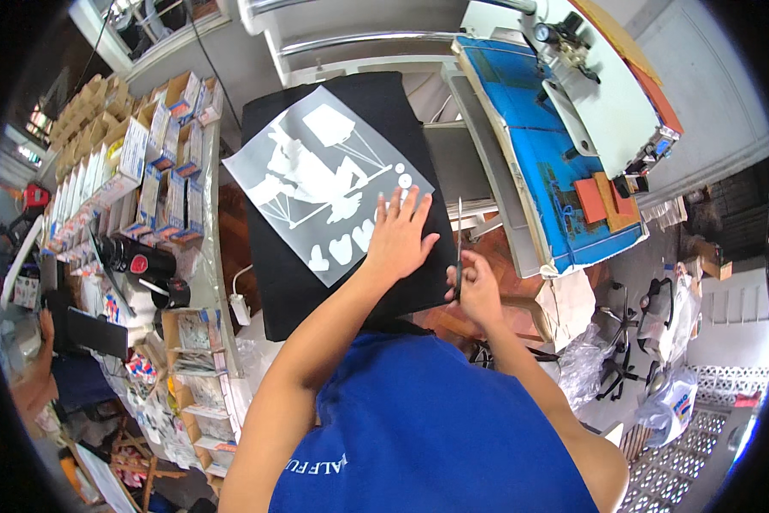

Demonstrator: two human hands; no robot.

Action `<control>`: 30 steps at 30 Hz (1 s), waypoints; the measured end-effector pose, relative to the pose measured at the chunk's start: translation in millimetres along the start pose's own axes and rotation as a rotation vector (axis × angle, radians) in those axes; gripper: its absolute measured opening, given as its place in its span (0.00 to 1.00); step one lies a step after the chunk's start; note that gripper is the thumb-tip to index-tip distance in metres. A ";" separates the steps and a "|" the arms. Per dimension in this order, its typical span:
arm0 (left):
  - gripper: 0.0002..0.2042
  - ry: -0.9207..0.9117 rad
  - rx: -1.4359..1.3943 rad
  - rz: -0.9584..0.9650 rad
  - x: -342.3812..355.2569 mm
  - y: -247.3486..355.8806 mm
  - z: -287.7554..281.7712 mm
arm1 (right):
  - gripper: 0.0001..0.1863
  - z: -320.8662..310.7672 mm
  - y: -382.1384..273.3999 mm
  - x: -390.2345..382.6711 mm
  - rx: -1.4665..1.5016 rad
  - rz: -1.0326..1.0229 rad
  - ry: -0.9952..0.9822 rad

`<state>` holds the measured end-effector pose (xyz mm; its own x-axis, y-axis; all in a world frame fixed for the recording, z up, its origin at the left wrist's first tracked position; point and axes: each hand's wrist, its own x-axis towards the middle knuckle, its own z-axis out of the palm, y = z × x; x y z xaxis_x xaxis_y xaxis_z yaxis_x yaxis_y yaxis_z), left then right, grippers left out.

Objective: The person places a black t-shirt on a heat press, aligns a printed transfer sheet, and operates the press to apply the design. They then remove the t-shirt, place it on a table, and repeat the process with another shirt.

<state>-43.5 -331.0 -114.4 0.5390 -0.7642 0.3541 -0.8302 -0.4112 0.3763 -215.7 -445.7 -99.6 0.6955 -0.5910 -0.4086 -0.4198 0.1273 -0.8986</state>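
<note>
On black cloth [286, 303] — printed film [323, 184], long axis toward lower right

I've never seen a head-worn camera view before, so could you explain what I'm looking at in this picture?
There's no robot here, just a person with two bare hands. A wide fisheye camera on their head looks down, so straight edges bend near the rim and their blue shirt shows at the bottom.

In front of them lies a black cloth, with a clear sheet carrying white shapes on top. The left hand is spread flat over the sheet's lower right part. The right hand, just beyond the cloth's right edge, holds what look like scissors, blades pointing away from the body.

Around them are cardboard boxes on the left and a blue pad on the right.
</note>
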 end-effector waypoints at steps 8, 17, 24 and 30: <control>0.23 -0.181 0.051 0.137 -72.1 -37.1 -32.3 | 0.32 0.5 22.0 -49.0 0.083 0.134 -0.191; 0.10 0.140 -0.091 0.134 -69.9 -18.9 -5.5 | 0.29 23.9 30.8 -51.6 0.309 0.151 -0.296; 0.09 0.171 -0.096 0.122 -59.6 -15.0 5.4 | 0.29 32.1 22.6 -47.4 0.224 0.195 -0.305; 0.09 0.141 -0.088 0.135 -59.2 -14.5 1.7 | 0.26 34.6 25.2 -49.7 0.210 0.219 -0.313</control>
<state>-63.6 -280.6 -142.3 0.4430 -0.7297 0.5208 -0.8842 -0.2596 0.3884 -240.6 -385.5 -107.4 0.7599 -0.2666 -0.5929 -0.4720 0.4008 -0.7852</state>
